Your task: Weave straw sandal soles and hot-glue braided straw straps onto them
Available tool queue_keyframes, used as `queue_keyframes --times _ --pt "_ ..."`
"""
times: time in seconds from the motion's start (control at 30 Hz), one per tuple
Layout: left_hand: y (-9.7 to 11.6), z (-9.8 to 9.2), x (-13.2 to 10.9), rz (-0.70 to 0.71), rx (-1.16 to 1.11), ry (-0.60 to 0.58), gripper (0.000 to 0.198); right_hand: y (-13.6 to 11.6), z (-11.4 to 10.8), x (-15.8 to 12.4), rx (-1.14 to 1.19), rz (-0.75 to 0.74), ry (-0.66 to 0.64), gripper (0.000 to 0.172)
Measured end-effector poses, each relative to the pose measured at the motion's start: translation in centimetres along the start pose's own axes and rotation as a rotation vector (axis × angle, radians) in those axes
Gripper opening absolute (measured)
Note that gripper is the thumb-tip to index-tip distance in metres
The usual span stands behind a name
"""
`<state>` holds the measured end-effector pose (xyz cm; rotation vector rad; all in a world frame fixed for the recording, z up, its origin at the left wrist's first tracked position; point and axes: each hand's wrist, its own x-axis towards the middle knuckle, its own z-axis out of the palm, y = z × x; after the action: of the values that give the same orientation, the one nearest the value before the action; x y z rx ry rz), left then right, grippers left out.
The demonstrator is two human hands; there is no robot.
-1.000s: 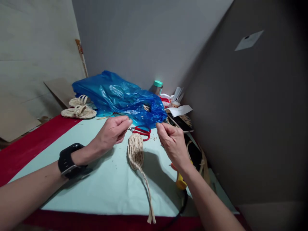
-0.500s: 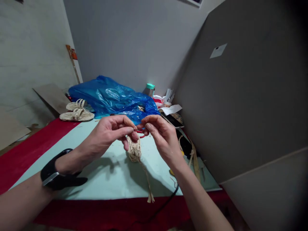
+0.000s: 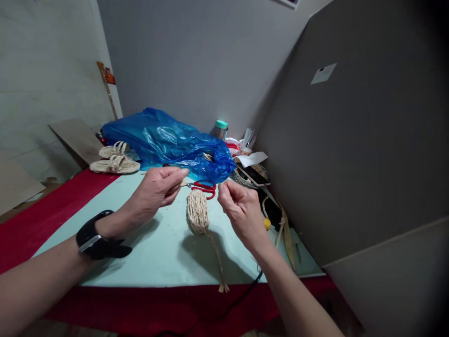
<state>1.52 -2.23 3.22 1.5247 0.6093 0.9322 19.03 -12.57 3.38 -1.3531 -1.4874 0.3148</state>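
My left hand (image 3: 156,189), above the left side of the pale green mat (image 3: 150,252), is closed with thumb and forefinger pinched. Across a gap, my right hand (image 3: 242,206) is curled shut with its thumb against the fingers. I cannot make out what, if anything, either holds; no strand shows between them. Below and between the hands lies an oval piece of braided straw (image 3: 198,213), its twisted tail (image 3: 217,257) running to the mat's front edge. Just behind it, scissors with red handles (image 3: 210,189) rest near my left fingertips.
A large blue plastic bag (image 3: 168,135) spreads across the back. Straw sandals (image 3: 115,164) sit at the back left. A green-lidded bottle (image 3: 220,128), papers and a phone (image 3: 257,175) stand or lie back right. Flat straw strips (image 3: 287,238) and a black cable (image 3: 245,292) are at the right.
My hands were nearly touching over the braided straw piece; they have drawn apart to left and right, fingers curling tighter. The straw piece and scissors are now uncovered. The view has shifted slightly.
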Motion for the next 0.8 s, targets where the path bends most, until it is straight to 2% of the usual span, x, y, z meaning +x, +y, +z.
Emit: queue_keyframes --times 0.1,0.23,0.43,0.53,0.7,0.8 --pt "-0.6 -1.1 0.5 0.010 0.061 -0.044 0.038 0.5 -0.5 -0.1 -0.022 -0.009 -0.060 0.045" --pt "-1.1 -2.4 1.4 0.011 0.081 -0.097 0.014 1.6 -1.3 -0.1 0.000 -0.022 -0.134 0.019" --pt "-1.7 -3.4 2.9 -0.042 0.001 -0.113 0.003 2.5 -2.0 0.2 0.097 0.031 -0.113 0.012" --pt "-1.8 -3.2 3.1 -0.109 -0.047 -0.131 0.006 2.3 -1.7 0.3 0.167 0.069 -0.095 0.013" --pt "-1.7 -1.6 2.3 -0.197 -0.099 -0.203 0.016 2.3 -0.2 0.5 0.220 0.100 -0.140 0.015" --pt "-1.6 -0.6 2.0 -0.214 -0.130 -0.228 0.020 2.6 0.3 1.0 0.198 0.088 -0.152 0.024"
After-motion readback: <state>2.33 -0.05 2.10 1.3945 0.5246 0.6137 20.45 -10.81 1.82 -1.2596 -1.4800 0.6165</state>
